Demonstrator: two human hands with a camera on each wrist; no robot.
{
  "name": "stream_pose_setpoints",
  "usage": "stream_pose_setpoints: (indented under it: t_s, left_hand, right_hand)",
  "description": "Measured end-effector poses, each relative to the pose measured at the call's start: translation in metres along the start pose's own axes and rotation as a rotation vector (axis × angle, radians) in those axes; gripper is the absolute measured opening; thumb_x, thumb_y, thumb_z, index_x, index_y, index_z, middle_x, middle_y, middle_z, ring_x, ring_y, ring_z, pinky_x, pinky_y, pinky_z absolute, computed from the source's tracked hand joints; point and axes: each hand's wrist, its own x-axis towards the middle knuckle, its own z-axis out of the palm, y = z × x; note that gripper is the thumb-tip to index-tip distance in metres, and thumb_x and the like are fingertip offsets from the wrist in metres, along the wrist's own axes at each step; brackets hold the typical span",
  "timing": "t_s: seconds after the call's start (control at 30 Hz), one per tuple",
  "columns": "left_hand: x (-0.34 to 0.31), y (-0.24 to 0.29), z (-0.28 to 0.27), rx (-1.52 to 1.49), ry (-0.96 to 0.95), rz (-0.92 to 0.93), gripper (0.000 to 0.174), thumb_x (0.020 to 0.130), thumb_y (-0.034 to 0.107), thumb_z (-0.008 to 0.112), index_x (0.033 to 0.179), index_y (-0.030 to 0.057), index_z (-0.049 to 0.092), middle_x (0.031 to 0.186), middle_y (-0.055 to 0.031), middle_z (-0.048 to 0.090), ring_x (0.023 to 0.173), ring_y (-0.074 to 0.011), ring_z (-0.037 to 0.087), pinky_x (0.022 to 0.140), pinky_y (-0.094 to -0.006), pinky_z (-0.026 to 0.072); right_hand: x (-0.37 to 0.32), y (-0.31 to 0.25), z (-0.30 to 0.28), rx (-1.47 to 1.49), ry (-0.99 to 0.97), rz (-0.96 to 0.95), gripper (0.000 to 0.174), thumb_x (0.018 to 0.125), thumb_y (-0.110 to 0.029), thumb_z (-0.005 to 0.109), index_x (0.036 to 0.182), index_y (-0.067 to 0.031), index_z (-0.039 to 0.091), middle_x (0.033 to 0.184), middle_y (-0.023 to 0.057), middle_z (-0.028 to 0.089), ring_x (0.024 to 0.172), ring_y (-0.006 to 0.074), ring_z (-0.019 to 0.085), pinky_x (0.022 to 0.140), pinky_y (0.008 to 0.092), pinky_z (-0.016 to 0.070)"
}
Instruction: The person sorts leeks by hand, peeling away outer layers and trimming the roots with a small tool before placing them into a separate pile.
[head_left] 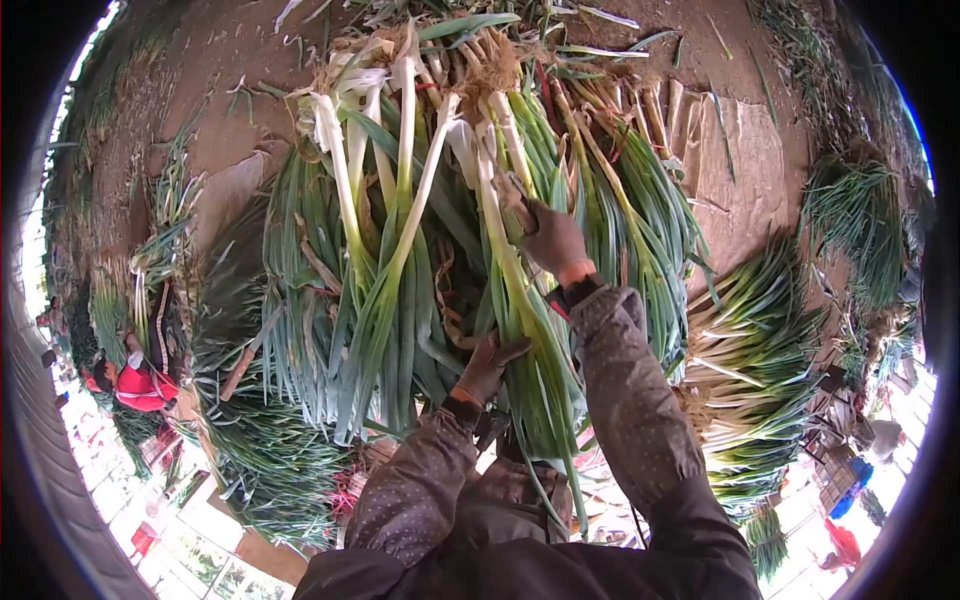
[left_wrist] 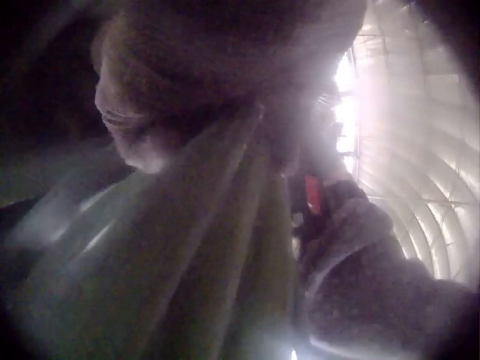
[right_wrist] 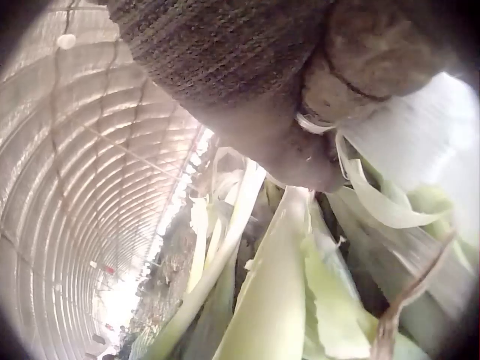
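Note:
A large green onion (head_left: 510, 265) lies lengthwise before me, roots away, over a pile of others. My gloved left hand (head_left: 485, 370) grips its green leaves low down. In the left wrist view those leaves (left_wrist: 202, 247) fan out from under the dim, blurred glove. My gloved right hand (head_left: 555, 238) is at the pale shank, pinching a loose outer leaf there. The right wrist view shows finger and thumb together above the pale stalk (right_wrist: 274, 277), with a curled strip of leaf (right_wrist: 390, 210) beside them.
Bare pale shanks (head_left: 408, 130) lie on the pile at left. More onions (head_left: 640, 220) spread at right, with a white-stemmed heap (head_left: 745, 370) beyond. Cardboard (head_left: 735, 150) and scraps cover the ground. Another person in red (head_left: 145, 388) is at far left.

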Motion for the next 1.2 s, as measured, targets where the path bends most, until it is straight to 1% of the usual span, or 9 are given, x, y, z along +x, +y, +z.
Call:
stream_pose_setpoints:
  t_s: [0.3,0.33,0.43,0.6,0.67,0.8,0.9,1.03,1.2]
  left_hand:
    - [0.002,0.040,-0.047,0.138,0.140,0.089,0.057,0.099,0.048,0.064,0.128,-0.0006,0.064,0.112,-0.0060,0.069,0.100,-0.0160,0.062,0.089,-0.0328,0.0501]
    - [0.003,0.046,-0.055,0.160,0.153,0.078,0.059,0.099,0.050,0.063,0.128,-0.0007,0.064,0.112,-0.0061,0.069,0.099,-0.0160,0.062,0.089,-0.0327,0.0500]
    - [0.016,0.056,-0.067,0.070,0.224,0.031,0.067,0.099,0.060,0.060,0.126,-0.0008,0.066,0.110,-0.0078,0.069,0.096,-0.0162,0.061,0.087,-0.0333,0.0500]
    - [0.026,0.034,-0.098,0.291,0.255,0.210,0.060,0.104,0.053,0.054,0.123,-0.0024,0.067,0.105,-0.0082,0.070,0.090,-0.0160,0.061,0.082,-0.0334,0.0504]
    - [0.031,0.037,-0.107,0.133,0.215,0.029,0.057,0.105,0.050,0.053,0.122,-0.0024,0.068,0.104,-0.0072,0.070,0.089,-0.0154,0.061,0.082,-0.0329,0.0503]
    - [0.012,0.052,-0.098,0.371,0.219,0.267,0.039,0.105,0.030,0.056,0.122,-0.0028,0.068,0.100,-0.0070,0.071,0.089,-0.0145,0.062,0.083,-0.0319,0.0505]
    - [0.012,0.058,-0.112,0.139,0.214,0.082,0.031,0.100,0.021,0.063,0.121,-0.0032,0.064,0.103,-0.0080,0.071,0.091,-0.0168,0.068,0.080,-0.0312,0.0540]
    - [0.016,0.075,-0.104,0.676,0.450,0.157,0.051,0.079,0.021,0.084,0.118,-0.0048,0.063,0.101,-0.0174,0.074,0.089,-0.0297,0.072,0.080,-0.0371,0.0552]
    - [0.006,0.083,-0.088,1.150,0.534,0.369,0.065,0.075,0.024,0.087,0.127,-0.0027,0.060,0.108,-0.0226,0.071,0.101,-0.0388,0.069,0.088,-0.0428,0.0547]
  right_hand:
    - [-0.090,-0.002,-0.013,0.140,0.038,-0.066,0.033,0.089,-0.025,0.066,0.120,-0.0117,0.069,0.091,0.0265,0.068,0.087,0.0482,0.066,0.073,0.0541,0.0535]
    - [-0.114,-0.012,-0.027,0.123,-0.136,0.047,0.059,0.074,-0.015,0.075,0.131,-0.0077,0.064,0.095,0.0273,0.069,0.087,0.0437,0.069,0.074,0.0456,0.0555]
    - [-0.187,-0.029,-0.042,0.162,-0.237,0.093,0.061,0.077,-0.013,0.073,0.137,-0.0080,0.060,0.089,0.0272,0.068,0.081,0.0408,0.072,0.068,0.0404,0.0561]
    - [-0.236,-0.053,-0.046,0.290,-0.264,0.143,0.063,0.079,-0.013,0.073,0.139,-0.0075,0.058,0.098,0.0259,0.070,0.096,0.0387,0.073,0.080,0.0397,0.0565]
    - [-0.236,-0.059,-0.040,0.350,-0.234,0.158,0.063,0.079,-0.013,0.073,0.139,-0.0072,0.057,0.101,0.0260,0.070,0.100,0.0393,0.072,0.083,0.0395,0.0560]
    - [-0.210,-0.055,-0.019,0.338,-0.245,0.201,0.061,0.079,-0.012,0.072,0.138,-0.0067,0.056,0.106,0.0264,0.069,0.105,0.0413,0.069,0.086,0.0401,0.0554]
    - [-0.184,-0.055,-0.009,0.270,-0.260,0.170,0.057,0.079,-0.013,0.071,0.134,-0.0049,0.058,0.103,0.0273,0.069,0.102,0.0442,0.067,0.083,0.0412,0.0552]
    - [-0.156,-0.071,-0.012,0.286,-0.263,0.207,0.058,0.079,-0.013,0.071,0.135,-0.0047,0.058,0.101,0.0256,0.070,0.094,0.0382,0.071,0.083,0.0388,0.0551]
    - [-0.136,-0.070,-0.006,0.364,-0.196,0.108,0.058,0.080,-0.014,0.071,0.136,-0.0039,0.059,0.100,0.0236,0.071,0.091,0.0339,0.072,0.082,0.0375,0.0551]
